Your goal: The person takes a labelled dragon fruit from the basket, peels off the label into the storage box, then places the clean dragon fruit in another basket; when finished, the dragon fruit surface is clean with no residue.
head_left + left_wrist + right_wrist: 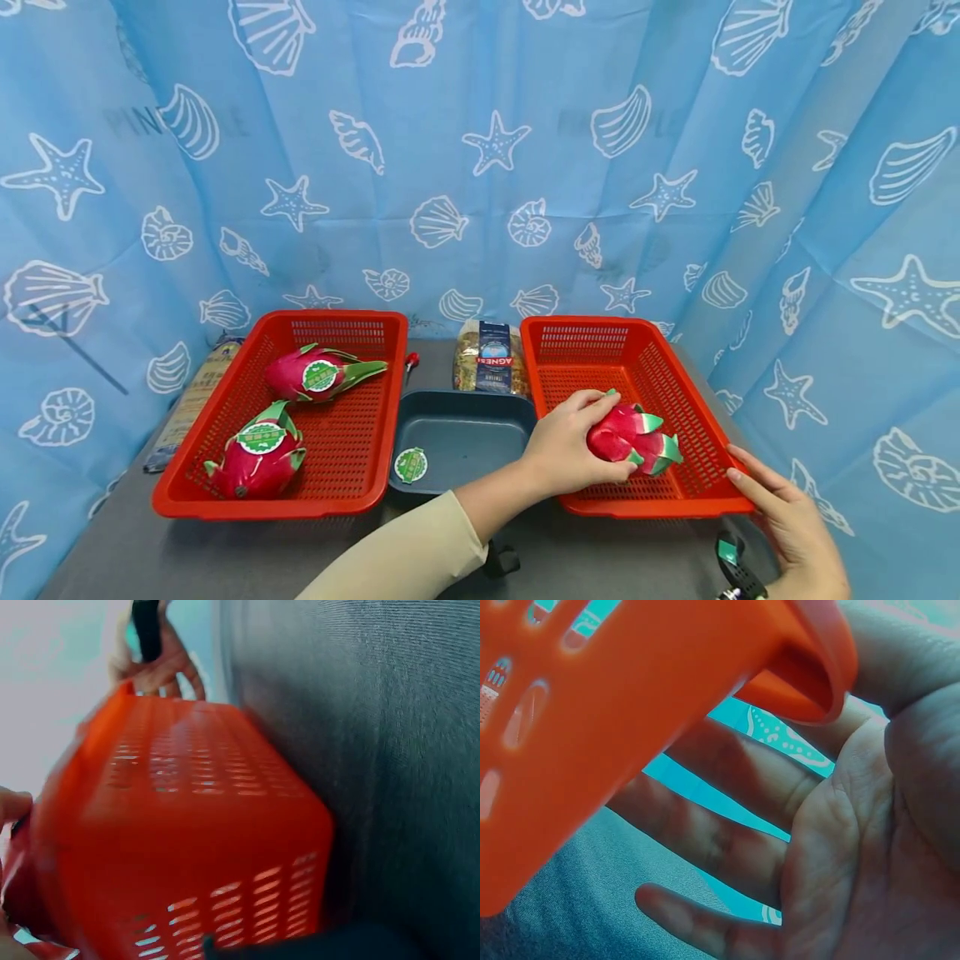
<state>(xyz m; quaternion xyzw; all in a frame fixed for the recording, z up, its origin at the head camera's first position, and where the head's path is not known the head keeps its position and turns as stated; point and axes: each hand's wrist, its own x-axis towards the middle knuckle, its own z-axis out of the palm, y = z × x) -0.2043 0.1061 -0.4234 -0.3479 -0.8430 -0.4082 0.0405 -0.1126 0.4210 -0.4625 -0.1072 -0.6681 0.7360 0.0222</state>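
Beige sleeve cloth (405,554) on the left forearm comes nearest the head camera, slanting in front of the dark blue, rectangular pan (465,433) on the grey tabletop (225,558). Left of that pan stands a red, perforated plastic basket (352,442) with two magenta, green-tipped dragon fruits (251,475) inside, each bearing a round green label; right of the pan is a second red plastic basket (675,387), and behind the pan a navy-labelled bag of pasta (493,358). Contents of both baskets show in the head view, while the left wrist view gives the second basket's slotted outer wall, and the right wrist view reveals three fingers (727,840) under that wall, hidden from above. Right of the pan, the left hand (566,446) is partly closed round a pink-red dragon fruit with green-tipped scales (622,429), thumb on the near side, holding it over the second basket. Farther right of the pan, the right hand (787,521) is spread, fingers mostly straight, forefinger and thumb touching the second basket's rim. The held fruit's green tips point away from the pan and slightly towards the person, its long axis running roughly crosswise.
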